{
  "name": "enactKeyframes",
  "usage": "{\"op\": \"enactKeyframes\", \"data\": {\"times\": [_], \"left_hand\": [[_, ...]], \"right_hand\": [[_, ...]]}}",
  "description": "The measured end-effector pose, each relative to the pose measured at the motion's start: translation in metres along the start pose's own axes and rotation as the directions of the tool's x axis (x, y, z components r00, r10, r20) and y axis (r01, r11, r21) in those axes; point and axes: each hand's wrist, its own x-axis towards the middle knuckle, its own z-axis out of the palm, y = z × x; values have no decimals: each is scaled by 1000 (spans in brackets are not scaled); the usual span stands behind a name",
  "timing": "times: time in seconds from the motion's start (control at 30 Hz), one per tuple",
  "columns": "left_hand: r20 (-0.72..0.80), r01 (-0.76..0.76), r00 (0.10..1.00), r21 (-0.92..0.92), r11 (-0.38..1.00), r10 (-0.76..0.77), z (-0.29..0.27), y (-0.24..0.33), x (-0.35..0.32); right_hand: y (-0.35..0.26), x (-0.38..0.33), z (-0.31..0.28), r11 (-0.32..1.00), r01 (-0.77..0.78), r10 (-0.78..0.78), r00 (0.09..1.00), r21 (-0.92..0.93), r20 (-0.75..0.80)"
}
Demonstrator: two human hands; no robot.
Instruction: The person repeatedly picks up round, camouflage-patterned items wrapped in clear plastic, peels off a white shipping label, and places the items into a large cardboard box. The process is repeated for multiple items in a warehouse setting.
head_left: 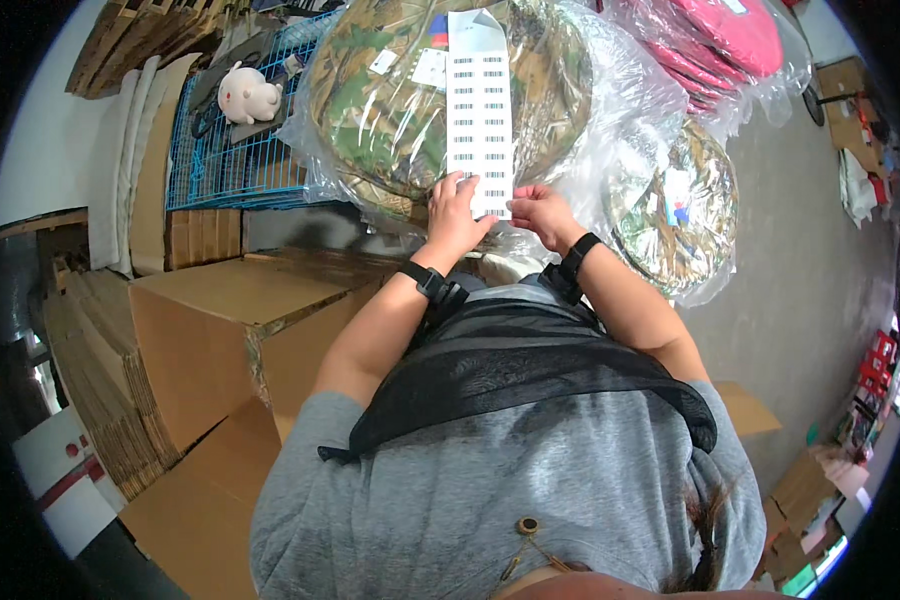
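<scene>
A long white strip of barcode labels [480, 120] lies over a large round camouflage-patterned bundle [380, 120] wrapped in clear plastic. The strip's top end curls up. My left hand [455, 222] rests on the strip's lower left edge, its fingers spread apart and its thumb pointing toward the bottom end. At the lower right corner, my right hand [542, 216] has its thumb and fingers pinched together on the label strip's edge. Whether a single label is between those fingertips is too small to tell. Each wrist wears a black band.
Another wrapped camouflage bundle [685, 220] lies to the right, with bright pink wrapped ones [735, 40] beyond it. At the left stand a blue wire crate [230, 170] with a white plush toy [250, 95] on it, an open cardboard box [200, 340] and stacked flat cardboard [100, 370].
</scene>
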Motion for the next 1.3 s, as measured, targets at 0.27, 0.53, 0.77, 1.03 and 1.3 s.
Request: {"op": "enactKeyframes", "data": {"times": [0.27,0.53,0.77,1.03,1.3], "left_hand": [[30,6,1000,-91,996,-4,2,-8,6],[130,312,945,-632,709,-299,0,-11,22],[550,574,786,-819,1,-282,-35,2,31],[575,553,818,-795,-252,-18,-32,-15,25],[585,576,810,-785,-228,29,-34,-7,23]], "right_hand": [[1,1,2,1000,31,-31,999,-3,10],[-21,-23,33,976,166,-143,977,-143,157],[-27,-37,54,958,273,-236,925,-88,298],[-38,-43,49,966,207,-172,961,-155,215],[-31,-50,56,948,93,-23,974,-304,226]]}}
